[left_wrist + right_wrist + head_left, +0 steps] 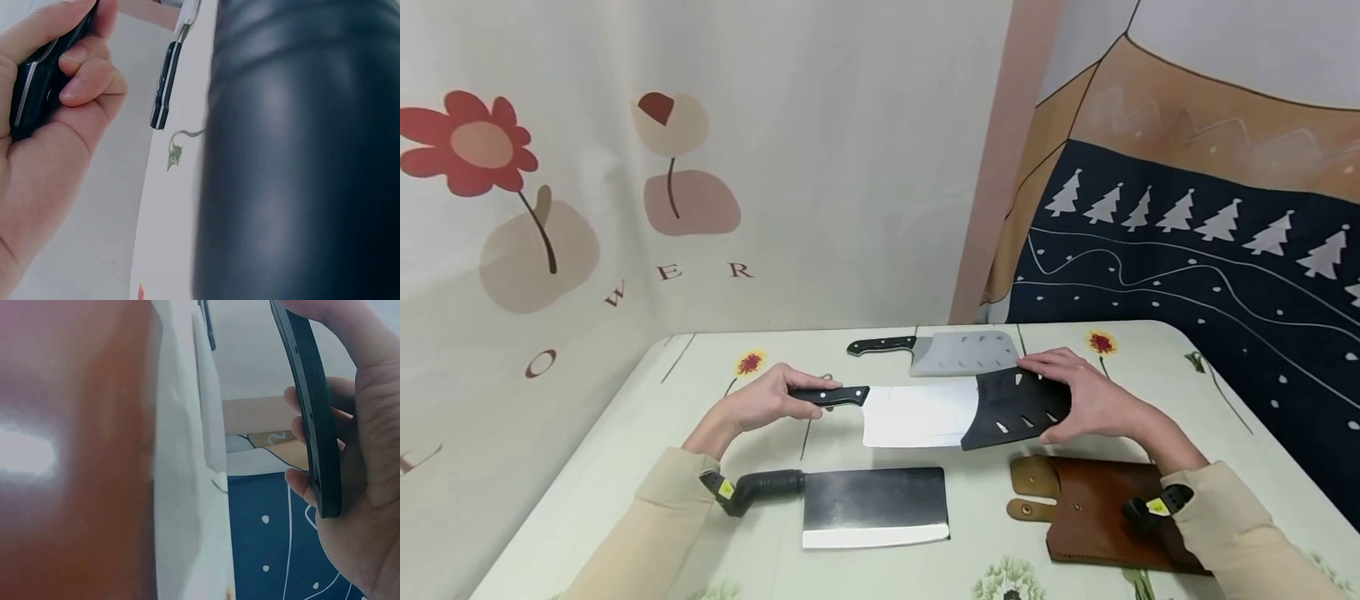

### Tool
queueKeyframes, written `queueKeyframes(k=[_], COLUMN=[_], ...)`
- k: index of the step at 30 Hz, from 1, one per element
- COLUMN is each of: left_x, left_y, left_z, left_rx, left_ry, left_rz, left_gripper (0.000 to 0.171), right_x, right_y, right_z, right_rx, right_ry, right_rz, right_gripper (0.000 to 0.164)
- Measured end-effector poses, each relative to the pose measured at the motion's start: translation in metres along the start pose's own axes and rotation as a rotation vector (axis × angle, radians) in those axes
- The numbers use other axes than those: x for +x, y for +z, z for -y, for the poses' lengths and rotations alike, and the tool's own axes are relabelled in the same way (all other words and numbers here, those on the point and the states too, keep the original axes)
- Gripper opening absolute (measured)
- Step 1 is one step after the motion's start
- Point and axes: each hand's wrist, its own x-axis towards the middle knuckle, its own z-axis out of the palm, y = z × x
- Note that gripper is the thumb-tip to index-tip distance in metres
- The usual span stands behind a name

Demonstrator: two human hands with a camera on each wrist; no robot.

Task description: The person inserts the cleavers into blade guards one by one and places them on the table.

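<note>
A cleaver (917,414) with a bright blade is held above the table, its edge toward me. My left hand (765,400) grips its black riveted handle (850,395); in the left wrist view the fingers curl round that handle (47,81). A black slotted blade sheath (1017,408) covers the right part of the blade. My right hand (1093,396) holds the sheath by its outer end, thumb on the near side and fingers on the far side. The right wrist view shows the sheath (315,419) edge-on between thumb and fingers.
Behind lies another cleaver with a black handle (883,345) and a translucent sheath (966,353). Nearer me lies a dark-bladed cleaver (876,504) with a black handle. A brown leather sheath (1105,500) with straps lies beneath my right wrist. All rest on a flower-patterned table (880,575).
</note>
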Motion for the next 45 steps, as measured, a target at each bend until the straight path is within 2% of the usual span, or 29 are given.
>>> queueKeyframes(k=[5,11,16,24,27,30,35,39,45], left_x=[0.003,0.007,0.011,0.013,0.013,0.01,0.006,0.004,0.005], left_y=[0.002,0.009,0.019,0.026,0.027,0.026,0.023,0.022,0.022], left_z=[-0.002,-0.008,-0.011,-0.009,-0.007,-0.004,-0.002,0.0,0.002], left_rx=[0.003,-0.045,-0.1,-0.095,-0.094,-0.107,-0.127,-0.132,-0.132], left_ry=[-0.009,-0.015,-0.011,-0.028,-0.035,-0.009,0.047,0.039,0.037], left_rz=[-0.042,-0.117,-0.128,-0.147,-0.142,-0.119,-0.042,0.004,0.015], left_gripper=[0.041,0.039,0.042,0.042,0.041,0.04,0.04,0.042,0.043], right_x=[-0.002,-0.001,0.001,-0.001,-0.002,-0.002,-0.003,-0.004,-0.005], right_y=[-0.002,-0.009,-0.012,-0.006,-0.004,-0.004,-0.006,-0.005,-0.002], right_z=[0.001,0.001,0.002,0.002,0.001,0.003,0.005,0.006,0.008], right_rx=[-0.001,0.017,0.028,0.035,0.041,0.044,0.055,0.06,0.066], right_ry=[-0.025,-0.046,-0.017,0.028,0.031,0.036,0.054,0.067,0.073], right_rz=[-0.013,-0.068,-0.062,-0.061,-0.061,-0.046,-0.024,0.004,0.013], right_gripper=[0.097,0.096,0.095,0.095,0.095,0.095,0.094,0.096,0.097])
